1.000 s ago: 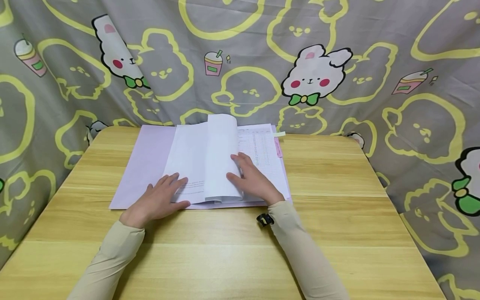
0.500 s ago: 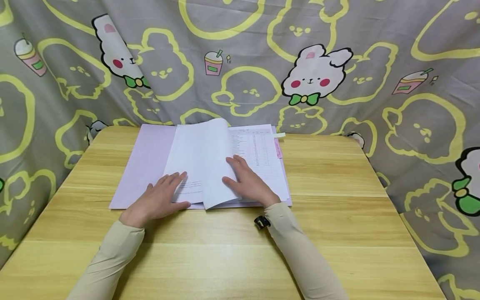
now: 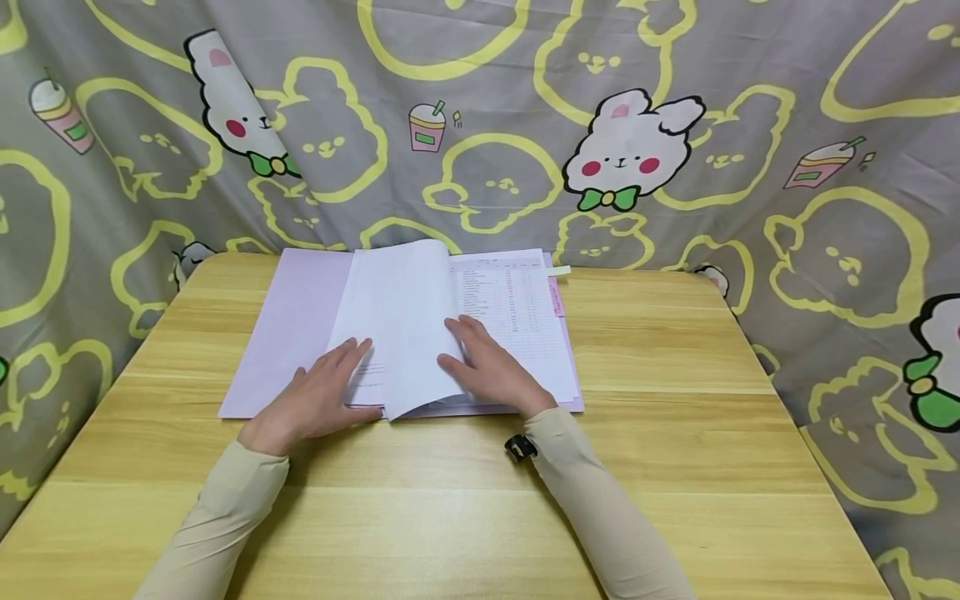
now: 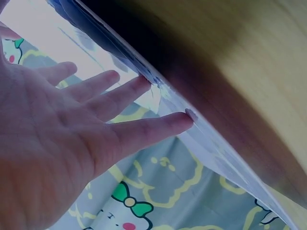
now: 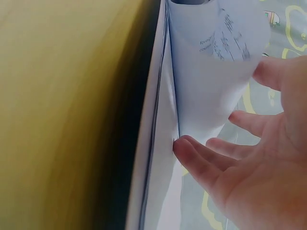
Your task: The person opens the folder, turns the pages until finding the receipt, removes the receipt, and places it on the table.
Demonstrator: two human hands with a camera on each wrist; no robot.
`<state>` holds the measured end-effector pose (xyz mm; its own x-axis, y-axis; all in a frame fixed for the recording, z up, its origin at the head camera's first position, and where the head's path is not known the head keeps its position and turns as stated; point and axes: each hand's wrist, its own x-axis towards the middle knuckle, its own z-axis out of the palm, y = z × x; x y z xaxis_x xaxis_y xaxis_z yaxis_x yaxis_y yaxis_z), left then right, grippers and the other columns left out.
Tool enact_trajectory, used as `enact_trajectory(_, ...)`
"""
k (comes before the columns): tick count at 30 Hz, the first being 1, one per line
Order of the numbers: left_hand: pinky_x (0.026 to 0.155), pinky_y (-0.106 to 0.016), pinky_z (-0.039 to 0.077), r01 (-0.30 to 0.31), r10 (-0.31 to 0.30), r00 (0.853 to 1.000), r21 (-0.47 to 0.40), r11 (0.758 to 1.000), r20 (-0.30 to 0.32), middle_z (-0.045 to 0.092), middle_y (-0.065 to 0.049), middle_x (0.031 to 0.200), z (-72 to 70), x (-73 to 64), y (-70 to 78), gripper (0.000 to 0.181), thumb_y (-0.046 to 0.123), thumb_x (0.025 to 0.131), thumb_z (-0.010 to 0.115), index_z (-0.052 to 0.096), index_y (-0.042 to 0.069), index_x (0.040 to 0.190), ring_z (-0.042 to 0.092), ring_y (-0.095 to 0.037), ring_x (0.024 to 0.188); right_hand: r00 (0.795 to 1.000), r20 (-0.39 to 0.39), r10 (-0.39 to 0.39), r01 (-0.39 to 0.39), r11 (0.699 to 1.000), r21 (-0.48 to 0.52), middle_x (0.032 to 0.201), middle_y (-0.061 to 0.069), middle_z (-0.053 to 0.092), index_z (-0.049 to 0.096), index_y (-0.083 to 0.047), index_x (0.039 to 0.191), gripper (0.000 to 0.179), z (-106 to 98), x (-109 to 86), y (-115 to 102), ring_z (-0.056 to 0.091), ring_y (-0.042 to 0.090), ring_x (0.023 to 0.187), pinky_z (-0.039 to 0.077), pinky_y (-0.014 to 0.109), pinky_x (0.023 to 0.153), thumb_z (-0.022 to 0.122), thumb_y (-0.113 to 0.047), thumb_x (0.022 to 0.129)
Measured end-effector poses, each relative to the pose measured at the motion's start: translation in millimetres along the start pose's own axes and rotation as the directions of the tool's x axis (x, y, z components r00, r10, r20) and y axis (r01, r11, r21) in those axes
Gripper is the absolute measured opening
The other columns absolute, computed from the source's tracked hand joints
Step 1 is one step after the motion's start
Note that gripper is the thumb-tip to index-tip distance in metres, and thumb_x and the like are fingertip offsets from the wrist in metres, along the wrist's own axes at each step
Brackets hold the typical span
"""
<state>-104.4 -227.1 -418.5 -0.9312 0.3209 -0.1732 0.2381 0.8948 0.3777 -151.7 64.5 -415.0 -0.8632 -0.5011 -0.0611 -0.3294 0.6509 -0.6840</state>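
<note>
An open lilac folder (image 3: pixel 300 312) of papers lies near the table's far edge. Across its middle a white sheet (image 3: pixel 416 333) curves up and over to the left, its near corner raised. My right hand (image 3: pixel 495 367) touches the right side of that sheet with extended fingers; in the right wrist view the sheet (image 5: pixel 206 91) bends beside the fingertips. On the left-hand pages rests my left hand (image 3: pixel 311 400), fingers spread. Beneath the right hand, a printed table page (image 3: pixel 517 292) shows; its text is too small to read.
A pale tab (image 3: pixel 558 270) and a pink tab (image 3: pixel 556 297) stick out at the folder's right edge. The wooden table (image 3: pixel 420 508) extends toward me. A grey patterned curtain (image 3: pixel 495 92) hangs behind and at both sides. A black band (image 3: pixel 521 447) sits at the right wrist.
The sheet has swung further left, uncovering more of the printed table page. My right hand has shifted slightly left and nearer to me. The left hand has stayed nearly still.
</note>
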Motion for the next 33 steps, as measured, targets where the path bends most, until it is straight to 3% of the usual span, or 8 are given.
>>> enact_trajectory(14, 0.102, -0.086, 0.023, -0.017, 0.018, 1.000, -0.006, 1.000, 0.009, 0.016, -0.024, 0.168, -0.8, 0.2, -0.3, 0.117, 0.054, 0.076, 0.086, 0.021, 0.012, 0.163, 0.029, -0.053, 0.146, 1.000, 0.014, -0.011, 0.011, 1.000, -0.001, 0.169, 0.010, 0.025, 0.028, -0.015, 0.163, 0.068, 4, 0.2, -2, 0.024, 0.024, 0.156, 0.025, 0.043, 0.125, 0.047, -0.048, 0.106)
enact_trajectory(22, 0.103, -0.086, 0.021, -0.005, 0.006, 0.999, -0.020, 1.000, 0.041, 0.012, -0.023, 0.169, -0.5, 1.1, -0.2, 0.129, 0.064, 0.068, 0.087, 0.018, 0.014, 0.165, 0.025, -0.054, 0.148, 1.000, 0.028, 0.000, 0.000, 1.000, -0.006, 0.168, 0.007, 0.027, 0.030, -0.016, 0.162, 0.067, 6, 1.0, -2, 0.022, 0.021, 0.157, 0.022, 0.041, 0.126, 0.045, -0.050, 0.106)
enact_trajectory(26, 0.103, -0.086, 0.022, -0.002, 0.003, 0.999, -0.023, 1.000, 0.033, 0.010, -0.023, 0.169, -0.4, 0.9, 0.6, 0.129, 0.067, 0.069, 0.085, 0.017, 0.015, 0.165, 0.025, -0.054, 0.147, 0.999, 0.039, 0.007, -0.006, 1.000, -0.017, 0.169, 0.006, 0.027, 0.035, -0.017, 0.160, 0.064, 8, 0.2, -3, 0.022, 0.022, 0.157, 0.022, 0.042, 0.126, 0.046, -0.050, 0.106)
enact_trajectory(33, 0.102, -0.085, 0.025, -0.001, 0.001, 1.000, -0.013, 1.000, 0.016, 0.012, -0.024, 0.169, -2.1, -0.5, 2.5, 0.121, 0.057, 0.073, 0.087, 0.020, 0.013, 0.164, 0.029, -0.055, 0.145, 0.999, 0.048, -0.020, 0.023, 0.997, -0.073, 0.167, 0.009, 0.030, 0.045, -0.015, 0.155, 0.056, 12, 1.2, -6, 0.032, 0.028, 0.153, 0.032, 0.046, 0.121, 0.050, -0.044, 0.106)
